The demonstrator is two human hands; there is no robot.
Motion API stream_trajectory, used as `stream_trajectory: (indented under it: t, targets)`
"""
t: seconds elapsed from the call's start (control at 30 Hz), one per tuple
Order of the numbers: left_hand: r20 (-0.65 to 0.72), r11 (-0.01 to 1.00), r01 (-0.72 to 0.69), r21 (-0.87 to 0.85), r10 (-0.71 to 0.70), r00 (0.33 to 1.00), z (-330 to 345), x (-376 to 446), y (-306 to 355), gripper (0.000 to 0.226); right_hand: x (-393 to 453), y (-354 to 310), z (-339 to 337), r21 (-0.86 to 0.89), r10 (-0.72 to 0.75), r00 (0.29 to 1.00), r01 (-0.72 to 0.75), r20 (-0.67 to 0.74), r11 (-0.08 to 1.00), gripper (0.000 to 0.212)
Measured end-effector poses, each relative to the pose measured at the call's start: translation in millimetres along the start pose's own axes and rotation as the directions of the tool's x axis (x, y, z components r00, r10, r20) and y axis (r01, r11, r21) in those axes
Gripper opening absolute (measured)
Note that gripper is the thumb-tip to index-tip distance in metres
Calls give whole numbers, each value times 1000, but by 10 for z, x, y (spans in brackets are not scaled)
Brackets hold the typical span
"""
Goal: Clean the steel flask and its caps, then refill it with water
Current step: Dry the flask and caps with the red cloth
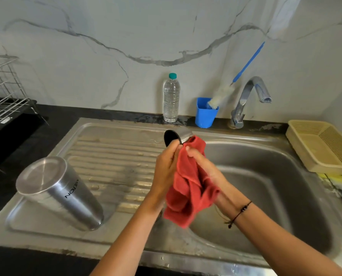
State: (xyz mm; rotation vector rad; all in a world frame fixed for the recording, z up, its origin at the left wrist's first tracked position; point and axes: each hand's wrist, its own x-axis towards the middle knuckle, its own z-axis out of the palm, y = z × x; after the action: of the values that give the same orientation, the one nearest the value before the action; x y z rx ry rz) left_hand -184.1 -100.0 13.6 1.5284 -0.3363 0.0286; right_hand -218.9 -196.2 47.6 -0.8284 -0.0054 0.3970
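Over the steel sink (pixel 265 176), I dry a flask cap (pixel 178 136); my left hand (pixel 166 166) pinches the cap, black inside and steel outside, while my right hand (pixel 204 166) grips a red cloth (pixel 188 188) pressed against it, the two hands close together. The steel flask (pixel 60 194) stands mouth down on the ribbed drainboard (pixel 114 156) at nine o'clock of my hands, well apart. To do this well, I judge I should turn the cap against the cloth, work a fold into the hollow and along the rim, and hold it firmly over the basin; the water bottle (pixel 171 98) waits at twelve o'clock on the counter (pixel 70 112), beside a blue cup (pixel 205 113) and tap (pixel 245 96).
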Motion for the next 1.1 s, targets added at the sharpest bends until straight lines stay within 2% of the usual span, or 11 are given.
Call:
stream_trajectory:
  t: [0.07, 0.13, 0.23, 0.33, 0.43, 0.6, 0.7, 0.77, 0.9, 1.0, 1.1]
  targets:
    - [-65, 999, 19, 46, -16, 998, -49, 27, 21, 26, 144, 34, -164, -175, -96, 910, 26, -403, 984, 16]
    - [-216, 990, 90, -105, -111, 970, -61, 50, 13, 12, 196, -36, -233, -371, -271, 818, 76, -508, 926, 18]
    - [-243, 853, 242, -462, -384, 891, -42, 67, 8, 33, 182, -97, -280, -675, -450, 817, 104, -361, 731, 29]
    - [-152, 794, 332, -509, -463, 873, 39, 27, 78, 29, 205, -23, -295, -902, -421, 896, 58, -142, 428, 47]
    - [-86, 823, 375, -426, -449, 889, 76, 24, 170, 39, 209, 81, -237, -798, -362, 911, 64, -199, 599, 47]
    - [-73, 727, 403, -556, -526, 847, 18, 12, 226, 41, 318, 108, -134, -648, -367, 833, 14, -415, 762, 89]
    - [-63, 666, 392, -634, -550, 833, 19, -70, 210, 32, 378, 75, -162, -638, -414, 768, 9, -489, 770, 72]
    - [-43, 601, 390, -698, -579, 815, -8, -82, 212, 31, 401, 56, -207, -609, -390, 770, 3, -505, 793, 62]
    - [39, 444, 376, -813, -604, 796, -52, -46, 252, 39, 427, -46, -285, -328, -223, 823, 47, -523, 943, 70]
    - [33, 350, 317, -882, -623, 781, -65, -23, 198, 43, 382, -115, -272, -475, -318, 795, 43, -517, 879, 71]
    - [3, 291, 270, -918, -675, 738, -98, -17, 133, 40, 228, -45, -244, -822, -522, 801, 67, -293, 565, 58]
